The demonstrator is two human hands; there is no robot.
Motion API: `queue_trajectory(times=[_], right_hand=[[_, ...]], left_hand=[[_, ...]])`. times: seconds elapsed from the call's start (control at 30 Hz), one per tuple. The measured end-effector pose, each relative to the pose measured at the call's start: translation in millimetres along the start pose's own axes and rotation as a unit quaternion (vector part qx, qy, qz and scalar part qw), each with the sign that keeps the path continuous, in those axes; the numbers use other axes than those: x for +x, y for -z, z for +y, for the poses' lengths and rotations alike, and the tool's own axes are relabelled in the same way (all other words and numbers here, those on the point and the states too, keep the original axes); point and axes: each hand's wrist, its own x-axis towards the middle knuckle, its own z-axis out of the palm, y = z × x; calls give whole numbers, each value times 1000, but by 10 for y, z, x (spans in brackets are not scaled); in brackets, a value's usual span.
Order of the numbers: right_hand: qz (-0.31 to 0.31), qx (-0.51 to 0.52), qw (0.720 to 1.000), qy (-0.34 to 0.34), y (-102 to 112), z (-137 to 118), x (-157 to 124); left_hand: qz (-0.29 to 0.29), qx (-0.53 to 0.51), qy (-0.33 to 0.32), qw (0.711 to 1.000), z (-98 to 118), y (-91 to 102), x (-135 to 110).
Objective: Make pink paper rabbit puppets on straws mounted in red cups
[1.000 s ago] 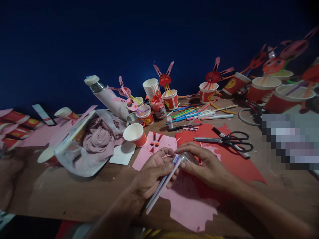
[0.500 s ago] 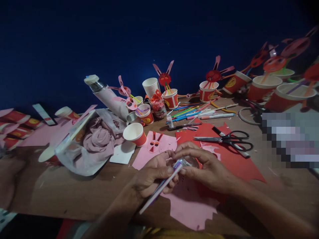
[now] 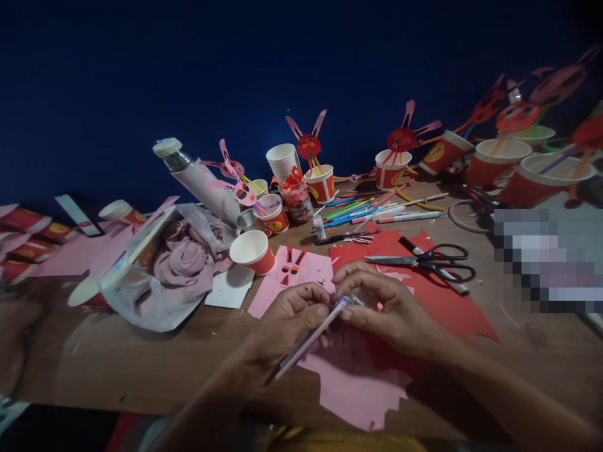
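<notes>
My left hand (image 3: 289, 320) is closed around a bundle of thin straws (image 3: 301, 347) that slants down toward me. My right hand (image 3: 389, 307) pinches the upper end of the same bundle, and a clear roll of tape (image 3: 365, 300) is tucked under its fingers. Both hands hover over pink paper (image 3: 358, 389) and a red paper sheet (image 3: 443, 307) on the wooden table (image 3: 141, 370).
Black scissors (image 3: 436, 263) lie on the red sheet to the right. A red paper cup (image 3: 253, 251) stands beside a pink sheet with a cut-out face (image 3: 291, 271). Coloured pens (image 3: 372, 210), cups with paper rabbits (image 3: 320, 179) and a plastic bag with cloth (image 3: 179, 263) crowd the far side.
The straw bundle has tilted flatter and slid up through my left hand. My right hand's fingers have curled more tightly over its top end and the tape roll.
</notes>
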Motion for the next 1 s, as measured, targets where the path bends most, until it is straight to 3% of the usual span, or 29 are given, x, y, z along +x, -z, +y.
queue_trajectory(times=[0.1, 0.33, 0.5, 0.8, 1.0], right_hand=[[14, -38, 999, -13, -8, 25, 13], [37, -60, 996, -50, -45, 71, 7], [8, -52, 993, -106, -21, 11, 11], [-18, -35, 992, -118, 8, 3, -4], [-13, -93, 989, -113, 18, 16, -4]], left_hand=[[68, 115, -65, 989, 25, -49, -51], [122, 251, -138, 950, -42, -126, -95], [158, 231, -137, 950, -28, -115, -82], [120, 156, -79, 977, -54, -50, -55], [84, 76, -37, 993, -102, -7, -62]])
